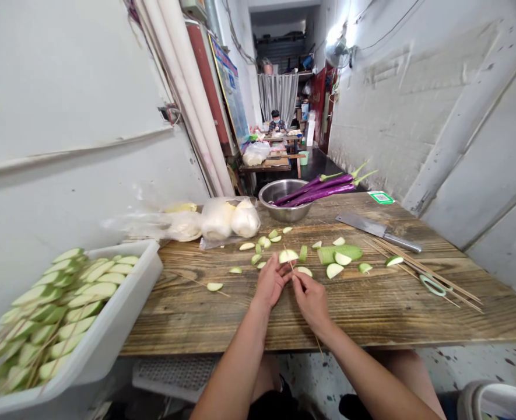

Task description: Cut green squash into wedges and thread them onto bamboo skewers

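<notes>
A white bucket [476,402] stands on the floor at the near right. At the near left, a white tub [137,291] contains rows of skewered green-skinned slices [80,315]. The wooden table [188,326] spans the scene. Above its near half, the right hand [311,300] pinches a thin skewer [319,344] between thumb and fingers. The far end of the skewer carries a pale half-round slice [288,256]. The left hand [270,284] is half curled, with its fingertips at the lower edge of this slice; whether it grips the slice cannot be determined.

To the left of the hands, a single slice [214,286] lies against another skewer. To the right lie scissors [432,285] with pale green handles and a bundle of skewers [454,286]. Loose cut pieces lie beyond and to both sides of the hands, some beside a larger green vegetable piece [347,252]. A cleaver [356,223] lies farther right. Along the far side are plastic bags [229,219] with pale contents and a steel bowl [284,211]; purple eggplants [323,189] lean across its right rim. Beyond, a masked person [277,123] sits at another table.
</notes>
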The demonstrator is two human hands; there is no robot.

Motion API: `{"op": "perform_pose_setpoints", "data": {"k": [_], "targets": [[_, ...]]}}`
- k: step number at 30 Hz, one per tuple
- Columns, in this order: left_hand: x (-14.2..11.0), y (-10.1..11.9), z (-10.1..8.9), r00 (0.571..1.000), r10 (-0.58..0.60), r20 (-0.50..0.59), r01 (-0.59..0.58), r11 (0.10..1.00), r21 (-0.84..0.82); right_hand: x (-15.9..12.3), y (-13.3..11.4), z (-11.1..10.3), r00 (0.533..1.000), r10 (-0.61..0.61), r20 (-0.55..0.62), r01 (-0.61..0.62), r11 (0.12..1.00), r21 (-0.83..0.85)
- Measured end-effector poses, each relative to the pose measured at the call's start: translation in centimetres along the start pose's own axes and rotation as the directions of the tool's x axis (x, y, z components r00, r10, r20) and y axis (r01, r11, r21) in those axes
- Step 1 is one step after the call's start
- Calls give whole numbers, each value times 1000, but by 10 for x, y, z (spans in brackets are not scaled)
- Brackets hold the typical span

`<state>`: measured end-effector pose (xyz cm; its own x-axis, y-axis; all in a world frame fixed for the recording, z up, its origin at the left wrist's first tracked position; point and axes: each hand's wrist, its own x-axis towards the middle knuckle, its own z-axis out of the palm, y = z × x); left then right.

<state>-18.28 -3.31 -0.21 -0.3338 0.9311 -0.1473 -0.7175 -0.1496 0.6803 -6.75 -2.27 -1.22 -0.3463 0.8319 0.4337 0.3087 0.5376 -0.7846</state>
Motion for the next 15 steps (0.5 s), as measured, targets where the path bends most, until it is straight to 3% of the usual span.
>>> {"op": "perform_pose_setpoints", "data": {"k": [4,9,15], "targets": [[-2,3,3,991,-2,134,4,1000,-13,4,1,-2,1000,-10,-27,10,1000,-7],[-1,2,2,989,105,108,-107,994,12,6,4,-4,1000,27,5,-27,998,49],[-2,1,3,992,69,110,-73,997,32,5,0,-6,999,18,30,-21,995,95]]}}
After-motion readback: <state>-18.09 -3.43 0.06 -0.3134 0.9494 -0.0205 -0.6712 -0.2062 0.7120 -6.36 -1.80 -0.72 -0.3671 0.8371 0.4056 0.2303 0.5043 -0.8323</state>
